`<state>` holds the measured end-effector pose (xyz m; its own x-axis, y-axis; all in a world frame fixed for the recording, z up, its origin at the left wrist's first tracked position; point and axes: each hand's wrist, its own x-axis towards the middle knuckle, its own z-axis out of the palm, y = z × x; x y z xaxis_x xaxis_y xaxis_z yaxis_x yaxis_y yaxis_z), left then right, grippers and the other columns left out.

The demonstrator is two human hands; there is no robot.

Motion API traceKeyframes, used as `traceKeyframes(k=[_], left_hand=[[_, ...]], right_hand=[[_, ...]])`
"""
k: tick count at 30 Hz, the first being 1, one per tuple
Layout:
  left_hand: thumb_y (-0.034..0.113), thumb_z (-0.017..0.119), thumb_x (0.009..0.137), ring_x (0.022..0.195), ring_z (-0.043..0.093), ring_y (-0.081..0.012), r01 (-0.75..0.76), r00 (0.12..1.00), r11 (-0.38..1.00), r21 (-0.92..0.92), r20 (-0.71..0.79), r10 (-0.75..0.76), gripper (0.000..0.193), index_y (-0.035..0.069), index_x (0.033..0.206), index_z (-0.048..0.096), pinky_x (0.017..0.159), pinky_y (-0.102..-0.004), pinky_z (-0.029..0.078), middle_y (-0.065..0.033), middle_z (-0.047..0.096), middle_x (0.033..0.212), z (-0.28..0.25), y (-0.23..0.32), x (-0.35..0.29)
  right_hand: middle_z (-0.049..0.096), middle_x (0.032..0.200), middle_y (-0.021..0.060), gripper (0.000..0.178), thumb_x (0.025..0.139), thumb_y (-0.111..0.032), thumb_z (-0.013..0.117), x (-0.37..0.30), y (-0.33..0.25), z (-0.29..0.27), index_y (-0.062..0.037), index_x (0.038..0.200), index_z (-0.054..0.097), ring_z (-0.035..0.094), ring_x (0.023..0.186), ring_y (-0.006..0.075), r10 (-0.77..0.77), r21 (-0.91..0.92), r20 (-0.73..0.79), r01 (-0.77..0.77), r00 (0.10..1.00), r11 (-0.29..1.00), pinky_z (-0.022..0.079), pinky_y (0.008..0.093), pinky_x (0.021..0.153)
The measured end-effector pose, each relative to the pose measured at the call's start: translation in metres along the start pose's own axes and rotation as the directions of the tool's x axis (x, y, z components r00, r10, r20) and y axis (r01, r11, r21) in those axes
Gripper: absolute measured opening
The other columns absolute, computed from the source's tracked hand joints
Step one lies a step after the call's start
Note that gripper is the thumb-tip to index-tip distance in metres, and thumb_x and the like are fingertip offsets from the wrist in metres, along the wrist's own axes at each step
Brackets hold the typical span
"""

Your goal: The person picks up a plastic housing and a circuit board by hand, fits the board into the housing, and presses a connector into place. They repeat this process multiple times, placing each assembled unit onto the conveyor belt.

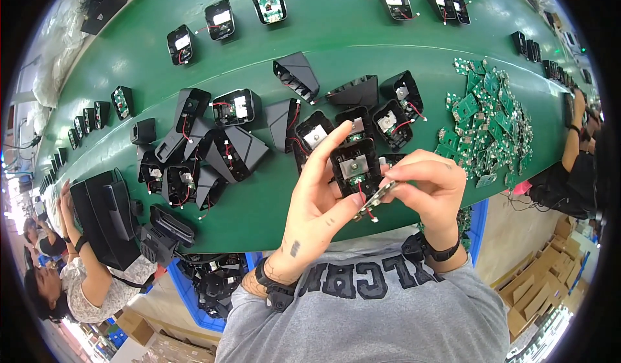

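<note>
My left hand is wrapped round a black plastic housing, its open side facing up. Inside it sits a silver metal block, and a red wire with a small white plug hangs out over the near side. Between the thumb and fingers of my right hand is a small circuit board, tilted nearly edge-on, close to the housing's near edge and my left thumb. More black housings with metal blocks and red wires lie just beyond my hands.
A heap of green circuit boards covers the right of the green table. Black housings cluster at the left, others stand in rows farther off. Blue bins sit below the near edge. People work at both sides, one near a black box.
</note>
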<state>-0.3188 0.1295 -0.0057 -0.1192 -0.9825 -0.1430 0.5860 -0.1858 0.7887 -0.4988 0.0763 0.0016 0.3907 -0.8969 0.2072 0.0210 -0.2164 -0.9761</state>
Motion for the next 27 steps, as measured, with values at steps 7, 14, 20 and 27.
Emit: traceKeyframes(k=[7, 14, 20, 27], left_hand=[[-0.010, 0.054, 0.083, 0.131, 0.045, -0.0228, 0.118, 0.984, 0.992, 0.045, 0.130, -0.123, 0.085, 0.011, 0.156, 0.015, 0.102, -0.0350, 0.045, -0.0104, 0.031, 0.151, 0.001, 0.008, -0.005], [-0.008, 0.058, 0.087, 0.130, 0.045, -0.0218, 0.102, 0.993, 0.984, 0.146, 0.040, -0.109, 0.084, 0.007, 0.155, 0.012, 0.101, -0.0349, 0.047, -0.0116, 0.031, 0.151, 0.007, -0.001, -0.009], [-0.004, 0.051, 0.095, 0.133, 0.040, -0.0193, 0.086, 0.987, 0.993, 0.078, 0.129, -0.096, 0.073, 0.008, 0.155, 0.011, 0.103, -0.0335, 0.046, -0.0084, 0.016, 0.159, 0.006, -0.005, -0.009], [0.005, 0.049, 0.099, 0.136, 0.036, -0.0212, 0.071, 0.973, 0.989, 0.132, 0.210, -0.098, 0.070, 0.008, 0.156, 0.008, 0.105, -0.0352, 0.044, -0.0096, 0.012, 0.161, 0.006, -0.002, -0.011]], right_hand=[[0.068, 0.081, 0.0110, 0.026, 0.073, 0.005, 0.073, 0.008, -0.010, -0.002, 0.0018, 0.099, 0.072, 0.064, 0.071, 0.0167, 0.028, -0.260, 0.033, -0.018, 0.999, 0.965, 0.050, 0.0263, 0.059], [0.068, 0.099, 0.0122, 0.030, 0.071, 0.001, 0.077, 0.005, -0.005, 0.005, -0.0009, 0.100, 0.072, 0.063, 0.086, 0.0201, -0.246, -0.532, 0.078, 0.248, 0.966, 0.809, 0.051, 0.0300, 0.073], [0.059, 0.123, 0.0130, 0.042, 0.077, -0.005, 0.073, 0.004, -0.002, 0.010, -0.0036, 0.119, 0.066, 0.060, 0.096, 0.0176, 0.019, -0.212, -0.011, -0.021, 1.000, 0.977, 0.051, 0.0311, 0.079], [0.063, 0.119, 0.0121, 0.051, 0.081, -0.007, 0.071, -0.002, -0.015, -0.001, 0.0019, 0.129, 0.057, 0.063, 0.103, 0.0190, 0.332, -0.017, 0.140, -0.333, 0.933, 0.943, 0.050, 0.0308, 0.088]])
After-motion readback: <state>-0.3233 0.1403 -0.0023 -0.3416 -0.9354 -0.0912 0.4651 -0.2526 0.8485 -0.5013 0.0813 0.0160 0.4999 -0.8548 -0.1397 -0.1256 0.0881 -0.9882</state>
